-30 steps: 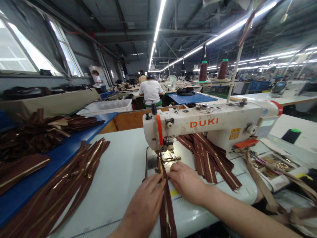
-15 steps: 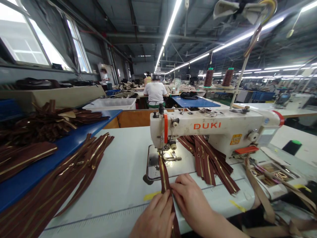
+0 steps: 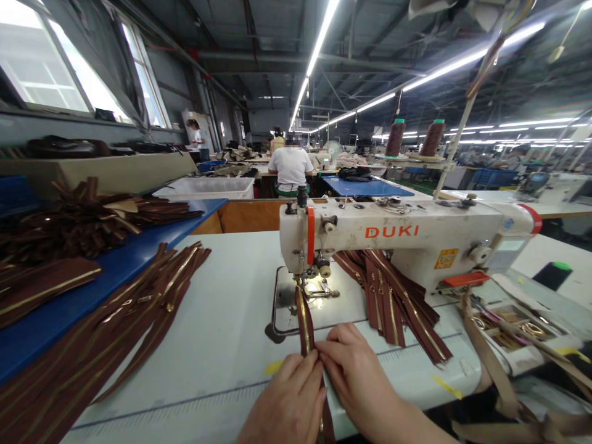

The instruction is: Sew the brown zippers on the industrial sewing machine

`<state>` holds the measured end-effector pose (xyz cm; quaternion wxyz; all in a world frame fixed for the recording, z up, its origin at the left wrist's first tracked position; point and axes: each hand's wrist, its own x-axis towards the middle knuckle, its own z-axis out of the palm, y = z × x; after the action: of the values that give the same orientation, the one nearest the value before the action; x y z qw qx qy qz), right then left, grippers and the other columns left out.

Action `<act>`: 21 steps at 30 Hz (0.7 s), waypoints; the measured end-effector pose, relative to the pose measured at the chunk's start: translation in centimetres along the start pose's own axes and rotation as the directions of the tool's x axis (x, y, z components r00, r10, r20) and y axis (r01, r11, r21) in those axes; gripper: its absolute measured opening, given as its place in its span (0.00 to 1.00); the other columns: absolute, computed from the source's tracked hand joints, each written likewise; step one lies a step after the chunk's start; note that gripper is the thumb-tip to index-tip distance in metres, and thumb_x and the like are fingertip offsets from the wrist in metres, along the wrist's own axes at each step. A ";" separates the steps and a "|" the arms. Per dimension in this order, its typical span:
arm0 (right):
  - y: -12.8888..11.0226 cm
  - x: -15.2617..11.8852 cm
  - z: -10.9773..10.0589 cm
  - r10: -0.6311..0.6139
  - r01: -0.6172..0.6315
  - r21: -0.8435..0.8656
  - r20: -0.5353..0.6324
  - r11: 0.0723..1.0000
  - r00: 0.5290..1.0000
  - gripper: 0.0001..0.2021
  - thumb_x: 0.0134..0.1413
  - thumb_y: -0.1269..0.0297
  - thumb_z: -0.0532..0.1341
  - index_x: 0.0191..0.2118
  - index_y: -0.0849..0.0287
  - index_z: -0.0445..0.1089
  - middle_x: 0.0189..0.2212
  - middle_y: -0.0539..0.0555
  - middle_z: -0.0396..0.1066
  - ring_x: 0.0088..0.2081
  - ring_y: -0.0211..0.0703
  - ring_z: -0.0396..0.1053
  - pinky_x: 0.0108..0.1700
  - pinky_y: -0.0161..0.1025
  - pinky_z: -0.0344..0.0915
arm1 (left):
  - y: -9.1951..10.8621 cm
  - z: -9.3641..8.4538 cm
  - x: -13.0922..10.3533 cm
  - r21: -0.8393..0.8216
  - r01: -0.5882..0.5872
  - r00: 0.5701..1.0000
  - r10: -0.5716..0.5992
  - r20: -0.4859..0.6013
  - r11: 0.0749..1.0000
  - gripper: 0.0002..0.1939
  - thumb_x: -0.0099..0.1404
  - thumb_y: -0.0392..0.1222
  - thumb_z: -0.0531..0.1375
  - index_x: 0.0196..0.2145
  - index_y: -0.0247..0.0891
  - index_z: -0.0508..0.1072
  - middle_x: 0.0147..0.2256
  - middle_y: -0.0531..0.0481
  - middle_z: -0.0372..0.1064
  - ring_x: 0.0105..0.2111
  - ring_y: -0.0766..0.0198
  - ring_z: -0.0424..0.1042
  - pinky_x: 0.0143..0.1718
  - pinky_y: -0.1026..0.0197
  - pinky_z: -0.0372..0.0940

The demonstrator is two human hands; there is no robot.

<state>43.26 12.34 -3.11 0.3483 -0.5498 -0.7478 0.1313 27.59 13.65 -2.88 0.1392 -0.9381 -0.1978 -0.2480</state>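
A brown zipper strip [image 3: 305, 320] with gold teeth runs from under the needle of the white sewing machine [image 3: 398, 231] toward me. My left hand [image 3: 289, 394] lies over the strip, fingers pressed together on it. Just to the right, my right hand [image 3: 354, 367] pinches the strip's right edge, its fingertips beside those of my left hand. The strip's near end passes below my left hand and out of the frame. Behind the needle, several brown zipper strips [image 3: 391, 302] lie fanned out under the machine arm.
Long brown zipper strips [image 3: 139, 308] cover the table's left side, with a bigger pile [image 3: 83, 222] on the blue surface [image 3: 124, 265]. A box of metal rings [image 3: 518, 333] sits at right. Thread spools [image 3: 394, 139] stand behind the machine. A person in white [image 3: 290, 168] sits ahead.
The view has shifted slightly. Both hands keep their hold on the zipper strip, with hardly any movement against the machine.
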 end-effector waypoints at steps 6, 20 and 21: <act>-0.1 0.0 0.1 -0.027 0.028 -0.051 0.017 0.998 0.999 0.09 0.59 0.74 0.54 0.34 0.60 0.72 0.30 0.54 0.66 0.36 0.44 0.61 0.37 0.39 0.59 | 0.0 0.3 -0.1 -0.053 0.016 1.000 -0.016 0.002 0.998 0.17 0.66 0.27 0.44 0.35 0.31 0.72 0.37 0.40 0.74 0.39 0.54 0.70 0.41 0.52 0.66; 0.4 -0.2 0.8 -0.142 0.200 -0.392 0.171 0.898 0.975 0.07 0.54 0.72 0.60 0.40 0.59 0.66 0.35 0.53 0.65 0.37 0.46 0.59 0.37 0.43 0.59 | -1.3 -0.7 -0.1 -0.219 0.014 1.000 -0.017 -0.015 0.976 0.14 0.64 0.29 0.47 0.36 0.34 0.71 0.33 0.45 0.74 0.35 0.58 0.72 0.40 0.58 0.70; 0.4 -0.2 0.8 -0.159 0.221 -0.406 0.181 0.887 0.971 0.07 0.54 0.72 0.60 0.40 0.60 0.66 0.35 0.54 0.65 0.37 0.47 0.59 0.36 0.43 0.59 | -1.5 -0.9 -0.1 -0.252 0.021 0.999 -0.030 -0.031 0.967 0.14 0.64 0.29 0.47 0.36 0.35 0.71 0.33 0.46 0.74 0.35 0.59 0.72 0.40 0.59 0.70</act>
<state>43.05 12.45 -3.97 0.1779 -0.5253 -0.8316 -0.0299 26.45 14.63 -1.98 0.0191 -0.9411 -0.1745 -0.2891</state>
